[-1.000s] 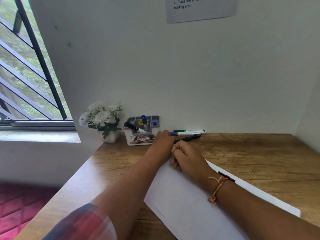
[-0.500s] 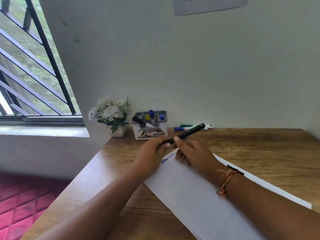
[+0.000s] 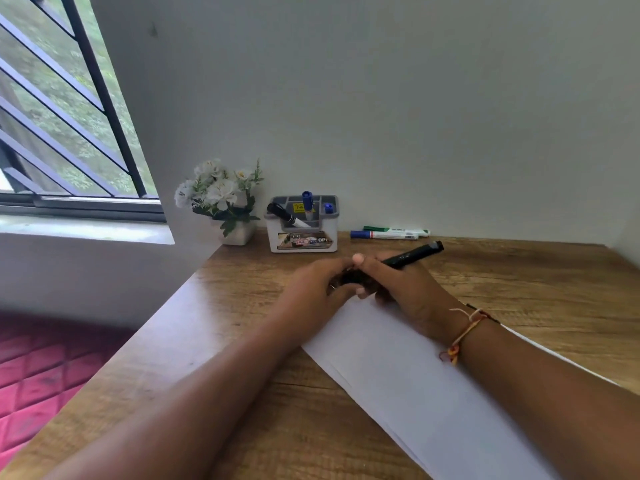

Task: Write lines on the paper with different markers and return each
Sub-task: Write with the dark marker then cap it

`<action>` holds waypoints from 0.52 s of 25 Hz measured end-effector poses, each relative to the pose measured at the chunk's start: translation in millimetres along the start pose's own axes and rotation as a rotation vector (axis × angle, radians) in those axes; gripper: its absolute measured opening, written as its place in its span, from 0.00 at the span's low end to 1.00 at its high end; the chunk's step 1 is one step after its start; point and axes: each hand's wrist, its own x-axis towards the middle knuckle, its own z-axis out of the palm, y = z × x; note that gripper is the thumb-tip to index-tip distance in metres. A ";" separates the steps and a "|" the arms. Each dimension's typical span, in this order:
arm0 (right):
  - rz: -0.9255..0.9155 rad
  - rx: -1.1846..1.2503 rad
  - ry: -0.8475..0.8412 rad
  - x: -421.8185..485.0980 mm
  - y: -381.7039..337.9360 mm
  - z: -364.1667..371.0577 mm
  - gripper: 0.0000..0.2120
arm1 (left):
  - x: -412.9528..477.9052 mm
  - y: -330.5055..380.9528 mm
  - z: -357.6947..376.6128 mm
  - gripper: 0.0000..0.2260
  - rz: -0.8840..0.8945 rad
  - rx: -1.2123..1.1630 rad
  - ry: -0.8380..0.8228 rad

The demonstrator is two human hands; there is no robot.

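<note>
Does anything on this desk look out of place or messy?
Only small things. The green marker and blue marker lie loose on the desk by the wall, right of the marker holder, not in it. The paper sits skewed to the desk edge. The left hand and right hand grip the black marker. No spill or damage shows.

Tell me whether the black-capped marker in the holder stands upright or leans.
Leaning: the black-capped marker tilts left across the marker holder, cap end raised.

worktop (image 3: 519, 289): brown wood grain
paper (image 3: 415, 393): white
held marker (image 3: 412, 255): black
flowers (image 3: 216, 188): white
floor mat (image 3: 41, 368): red, diamond-quilted
</note>
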 end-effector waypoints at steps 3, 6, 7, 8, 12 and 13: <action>0.007 -0.012 0.038 -1.7 -1.3 0.4 0.21 | 1.3 -0.7 -0.2 0.18 0.010 0.020 -0.042; 0.008 -0.044 0.030 -0.7 -0.7 0.8 0.19 | 4.4 -3.0 1.7 0.15 -0.011 0.010 -0.040; 0.023 -0.027 0.021 0.3 -1.1 1.1 0.16 | 5.6 -4.9 1.9 0.13 -0.009 0.016 -0.041; 0.043 -0.006 0.014 1.2 -0.6 0.7 0.14 | 6.6 -6.0 2.6 0.13 0.001 0.015 -0.041; 0.100 0.076 0.009 2.7 -2.9 -0.2 0.11 | 8.3 -7.3 5.4 0.12 0.058 0.007 -0.033; 0.112 0.090 0.015 2.8 -3.2 0.0 0.10 | 8.6 -6.9 5.5 0.13 0.061 0.006 -0.034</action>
